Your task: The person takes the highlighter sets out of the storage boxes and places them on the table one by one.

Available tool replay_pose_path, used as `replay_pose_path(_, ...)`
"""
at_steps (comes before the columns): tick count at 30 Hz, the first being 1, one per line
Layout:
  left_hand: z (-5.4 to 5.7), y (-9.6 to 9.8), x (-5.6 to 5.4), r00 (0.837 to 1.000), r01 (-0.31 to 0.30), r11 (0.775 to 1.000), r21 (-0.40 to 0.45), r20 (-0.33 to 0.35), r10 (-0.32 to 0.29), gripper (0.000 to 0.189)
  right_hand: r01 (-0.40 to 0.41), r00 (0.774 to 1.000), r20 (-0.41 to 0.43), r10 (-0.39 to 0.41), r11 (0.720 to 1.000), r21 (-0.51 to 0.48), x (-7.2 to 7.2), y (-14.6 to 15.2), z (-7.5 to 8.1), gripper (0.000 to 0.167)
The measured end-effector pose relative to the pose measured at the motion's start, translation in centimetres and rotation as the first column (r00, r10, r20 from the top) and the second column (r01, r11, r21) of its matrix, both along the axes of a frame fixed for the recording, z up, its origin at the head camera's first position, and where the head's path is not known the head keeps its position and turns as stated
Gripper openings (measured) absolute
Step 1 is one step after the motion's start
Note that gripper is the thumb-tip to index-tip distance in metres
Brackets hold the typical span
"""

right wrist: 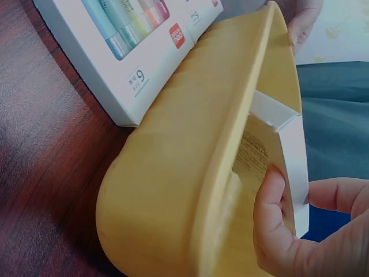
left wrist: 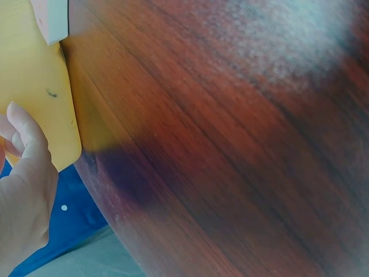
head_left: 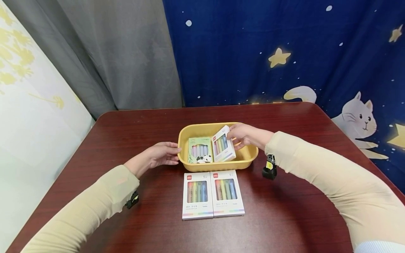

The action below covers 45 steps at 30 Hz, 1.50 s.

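Observation:
My right hand (head_left: 242, 135) pinches a white box of highlighters (head_left: 223, 144) by its right edge. The box leans at a tilt inside the yellow basket (head_left: 218, 166), its window facing up. In the right wrist view, the thumb is against the back of the white box (right wrist: 295, 173), with fingers on the other side. Beside it in the basket lies a green panda box of markers (head_left: 200, 150). My left hand (head_left: 162, 154) is at the basket's left end, fingers fairly straight with the tips right at the wall. The left wrist view shows that hand (left wrist: 29, 167) against the yellow basket (left wrist: 43, 75).
Two more white highlighter boxes, a left one (head_left: 197, 195) and a right one (head_left: 227, 193), lie side by side in front of the basket. All stand on a dark red wooden table (head_left: 142, 123). A blue star-patterned curtain (head_left: 234, 52) and a grey curtain (head_left: 126, 52) hang behind.

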<state>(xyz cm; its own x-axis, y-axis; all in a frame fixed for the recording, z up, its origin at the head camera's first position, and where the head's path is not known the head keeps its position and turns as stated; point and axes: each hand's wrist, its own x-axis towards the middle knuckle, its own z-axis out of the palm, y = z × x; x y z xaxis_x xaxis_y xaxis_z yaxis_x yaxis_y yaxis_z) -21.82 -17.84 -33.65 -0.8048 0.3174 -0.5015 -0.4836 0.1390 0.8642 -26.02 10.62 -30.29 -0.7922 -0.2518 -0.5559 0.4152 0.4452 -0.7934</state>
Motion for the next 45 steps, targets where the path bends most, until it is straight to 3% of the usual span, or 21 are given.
replay_pose_path(15, -0.1, -0.2, 0.0, 1.000, 0.010, 1.000, 0.009, -0.004, -0.010, 0.045, -0.019, 0.999, -0.046, 0.013, 0.991, -0.133, 1.4, 1.9, 2.7, 0.053)
replay_pose_path(23, -0.1, -0.1, -0.1, 1.000, 0.005, 1.000, 0.004, -0.005, -0.005, 0.044, -0.078, 0.996, -0.068, 0.063, 0.966, -0.248, 2.6, 4.0, 3.4, 0.055)
replay_pose_path(33, -0.3, -0.2, 0.0, 1.000, 0.002, 1.000, 0.007, -0.003, -0.002, 0.043, -0.090, 0.996, -0.044, 0.080, 0.922, -0.376, 4.9, 6.9, 2.8, 0.056)
replay_pose_path(45, -0.1, -0.1, 0.0, 1.000, 0.006, 1.000, 0.007, -0.010, -0.006, 0.045, -0.139, 0.990, -0.060, 0.125, 0.880, -0.455, 7.8, 10.8, 0.6, 0.057)
